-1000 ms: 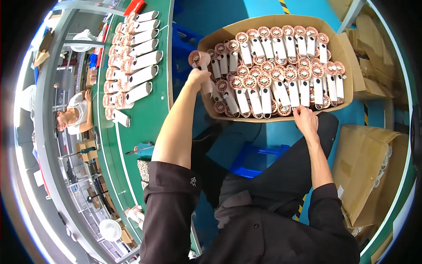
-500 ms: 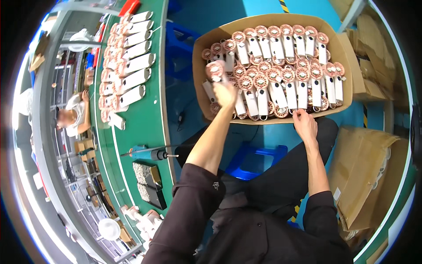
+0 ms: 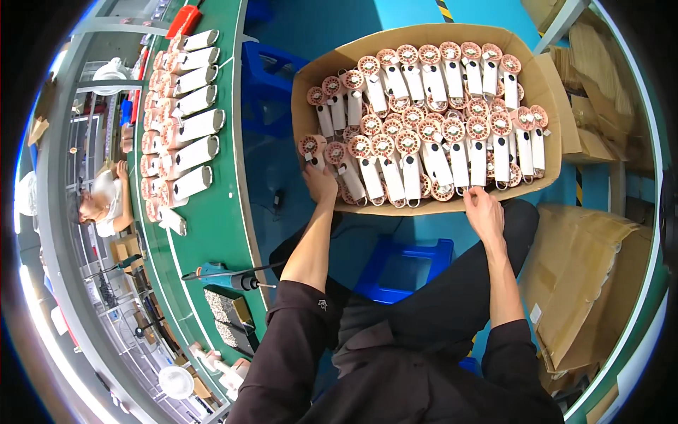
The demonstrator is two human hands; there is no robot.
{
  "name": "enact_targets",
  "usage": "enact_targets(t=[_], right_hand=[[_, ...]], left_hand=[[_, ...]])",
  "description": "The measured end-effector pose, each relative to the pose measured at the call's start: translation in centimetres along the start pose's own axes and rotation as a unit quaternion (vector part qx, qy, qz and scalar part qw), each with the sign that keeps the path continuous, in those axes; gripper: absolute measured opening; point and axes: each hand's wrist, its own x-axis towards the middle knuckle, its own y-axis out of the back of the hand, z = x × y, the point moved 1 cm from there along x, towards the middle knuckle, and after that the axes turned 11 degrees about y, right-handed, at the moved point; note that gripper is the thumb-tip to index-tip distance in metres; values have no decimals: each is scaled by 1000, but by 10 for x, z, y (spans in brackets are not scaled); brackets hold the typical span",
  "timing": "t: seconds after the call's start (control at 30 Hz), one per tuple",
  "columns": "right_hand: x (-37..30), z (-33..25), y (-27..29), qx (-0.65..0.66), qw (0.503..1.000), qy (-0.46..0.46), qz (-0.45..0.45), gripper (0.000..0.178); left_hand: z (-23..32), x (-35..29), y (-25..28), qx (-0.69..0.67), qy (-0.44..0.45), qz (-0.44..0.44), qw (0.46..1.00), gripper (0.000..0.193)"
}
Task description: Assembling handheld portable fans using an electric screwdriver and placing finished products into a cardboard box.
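A cardboard box [image 3: 395, 210] stands before me, filled with rows of handheld fans [image 3: 407, 143] that have white handles and round pink heads. At its near left corner, my left hand [image 3: 322, 183] is closed around the handle of one fan [image 3: 310, 146], whose head points away from me. This fan sits beside the end of the near row. My right hand [image 3: 485, 214] is at the near rim, right of the middle, its fingers pinched on the box edge just below a fan handle. The fingertips are partly hidden.
On the green workbench [image 3: 212, 244] at left lie more fans [image 3: 192, 181] in a row, an electric screwdriver [image 3: 226, 276] and a black tray of screws [image 3: 229, 311]. A blue stool [image 3: 402, 268] stands below the box. Flattened cardboard [image 3: 579, 275] leans at right. Another person [image 3: 106, 201] sits across the bench.
My left hand has moved left and nearer, bringing the fan from above the box down into its near left corner. My right hand stays at the near rim. The whole view has shifted slightly.
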Motion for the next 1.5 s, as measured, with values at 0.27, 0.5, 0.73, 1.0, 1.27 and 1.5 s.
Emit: enact_targets(t=[0.27,0.5,0.73,1.0,1.27,1.5], right_hand=[[6,-4,-3,-29,1000,-8,-7,26],[9,-8,-4,-60,998,3,1,26],[4,-6,-14,-87,996,25,28,24],[3,-12,-30,-108,993,32,34,29],[-3,0,-35,-88,990,70,89,26],[-8,-7,-37,-76,982,127,117,25]], left_hand=[[-6,-13,-5,38,-12,-19,999,48],[-16,-6,-9,64,-21,-79,995,64],[-16,-35,-20,15,25,11,1000,63],[-46,-133,-16,-66,-213,134,966,41],[-75,-194,7,-145,-327,-94,929,54],[-223,-146,-107,-19,-84,-461,883,27]])
